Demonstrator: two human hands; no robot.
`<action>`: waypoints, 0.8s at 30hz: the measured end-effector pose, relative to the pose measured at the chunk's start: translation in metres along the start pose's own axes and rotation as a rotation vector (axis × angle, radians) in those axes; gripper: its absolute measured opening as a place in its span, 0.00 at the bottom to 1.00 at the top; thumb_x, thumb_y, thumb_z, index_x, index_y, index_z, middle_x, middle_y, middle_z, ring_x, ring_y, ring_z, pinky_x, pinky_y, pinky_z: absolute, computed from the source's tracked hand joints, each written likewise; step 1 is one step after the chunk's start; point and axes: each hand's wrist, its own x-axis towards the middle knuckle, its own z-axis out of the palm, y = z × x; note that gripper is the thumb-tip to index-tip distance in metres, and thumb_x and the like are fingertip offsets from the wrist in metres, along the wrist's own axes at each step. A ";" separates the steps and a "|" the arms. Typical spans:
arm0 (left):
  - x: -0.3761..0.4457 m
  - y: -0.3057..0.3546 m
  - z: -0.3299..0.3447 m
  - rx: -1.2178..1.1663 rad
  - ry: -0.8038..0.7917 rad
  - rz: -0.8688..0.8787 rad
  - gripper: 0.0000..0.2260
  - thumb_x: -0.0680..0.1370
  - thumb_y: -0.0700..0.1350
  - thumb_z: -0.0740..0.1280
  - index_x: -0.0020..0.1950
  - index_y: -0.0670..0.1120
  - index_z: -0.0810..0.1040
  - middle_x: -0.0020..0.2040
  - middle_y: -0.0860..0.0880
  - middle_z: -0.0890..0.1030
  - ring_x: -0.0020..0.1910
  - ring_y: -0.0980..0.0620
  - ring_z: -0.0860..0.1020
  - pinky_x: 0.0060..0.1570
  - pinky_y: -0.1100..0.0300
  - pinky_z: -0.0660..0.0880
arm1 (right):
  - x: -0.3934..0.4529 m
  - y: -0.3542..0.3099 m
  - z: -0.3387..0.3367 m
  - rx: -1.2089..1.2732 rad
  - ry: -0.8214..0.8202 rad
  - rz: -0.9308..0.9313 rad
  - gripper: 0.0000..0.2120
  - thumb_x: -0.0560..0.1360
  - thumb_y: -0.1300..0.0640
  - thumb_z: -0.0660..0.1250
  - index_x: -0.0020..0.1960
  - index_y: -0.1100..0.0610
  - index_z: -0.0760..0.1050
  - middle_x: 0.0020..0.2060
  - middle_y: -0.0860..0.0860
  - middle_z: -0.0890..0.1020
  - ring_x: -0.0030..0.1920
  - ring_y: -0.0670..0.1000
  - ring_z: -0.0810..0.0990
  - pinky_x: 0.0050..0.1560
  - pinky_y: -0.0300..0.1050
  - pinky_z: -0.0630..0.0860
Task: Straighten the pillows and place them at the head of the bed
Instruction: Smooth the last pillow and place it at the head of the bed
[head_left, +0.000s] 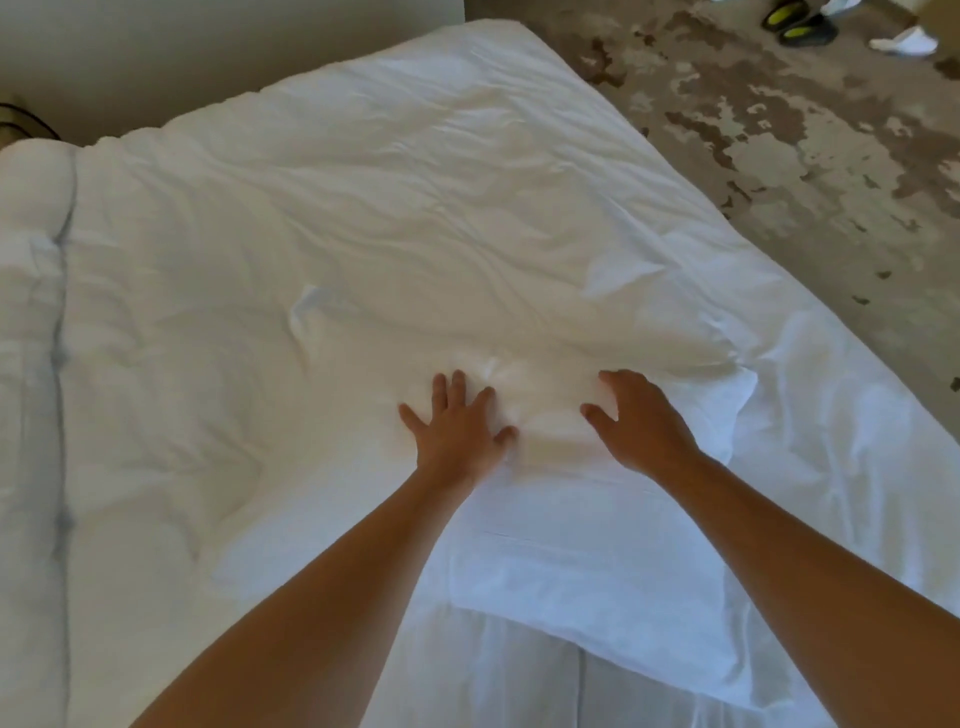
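White bed (322, 218); plump creased pillow (587, 551) pressed by both flat, empty hands.

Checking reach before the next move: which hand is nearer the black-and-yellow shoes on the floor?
Right. The right hand rests on the pillow on the side toward the shoes, which lie far off at upper right; the left hand presses the bedding farther left.

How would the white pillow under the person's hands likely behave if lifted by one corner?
The pillow would probably sag, since its surface dents under the left hand. It looks light for its bulk, puffed and rounded. Its loose case may slip or bunch; wrinkles show near the right hand.
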 end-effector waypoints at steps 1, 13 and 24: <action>0.005 -0.005 0.005 0.028 -0.003 0.016 0.29 0.77 0.66 0.61 0.76 0.59 0.64 0.84 0.47 0.49 0.83 0.44 0.42 0.71 0.24 0.46 | 0.012 0.002 0.003 -0.005 0.012 -0.007 0.31 0.83 0.40 0.61 0.81 0.54 0.64 0.79 0.55 0.67 0.78 0.58 0.66 0.77 0.57 0.66; 0.011 -0.028 0.026 0.062 0.000 0.056 0.29 0.74 0.69 0.64 0.72 0.60 0.68 0.82 0.50 0.55 0.83 0.46 0.47 0.71 0.24 0.50 | 0.055 -0.003 0.064 -0.238 0.130 0.026 0.36 0.79 0.29 0.43 0.74 0.47 0.72 0.62 0.53 0.84 0.60 0.58 0.83 0.63 0.55 0.72; -0.026 -0.027 -0.039 -0.030 0.103 0.146 0.23 0.77 0.59 0.67 0.67 0.49 0.73 0.62 0.46 0.74 0.65 0.43 0.72 0.57 0.47 0.75 | -0.075 -0.036 0.080 -0.278 0.277 -0.068 0.28 0.82 0.38 0.53 0.72 0.53 0.77 0.48 0.53 0.87 0.47 0.59 0.84 0.61 0.55 0.73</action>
